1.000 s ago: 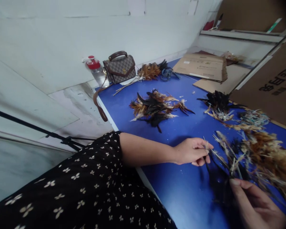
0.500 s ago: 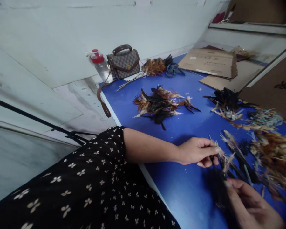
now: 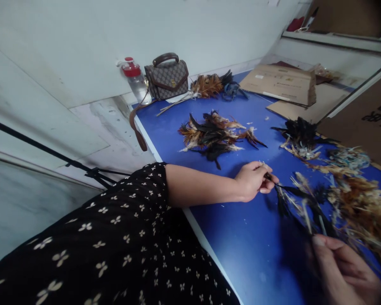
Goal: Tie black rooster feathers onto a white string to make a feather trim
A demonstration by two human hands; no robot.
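My left hand is closed, its thumb and fingers pinching dark feathers with pale quills over the blue table. They hang down to the right from the fingertips. At the lower right, my right hand pinches a black feather with a whitish quill. Its lower part is blurred and lost in shadow. Between and behind the hands lie loose dark feathers with light shafts. Beyond my left hand sits a pile of black and brown feathers.
Brown and cream feathers spread along the right side, with a black bunch and a bluish-grey clump behind. Flattened cardboard, a handbag, a bottle and a feather bundle occupy the back. A black stand leg is at left.
My left hand has drawn up and left, away from my right hand, still pinching feathers. My right hand has shifted slightly right with its feather. The view has tilted a little.
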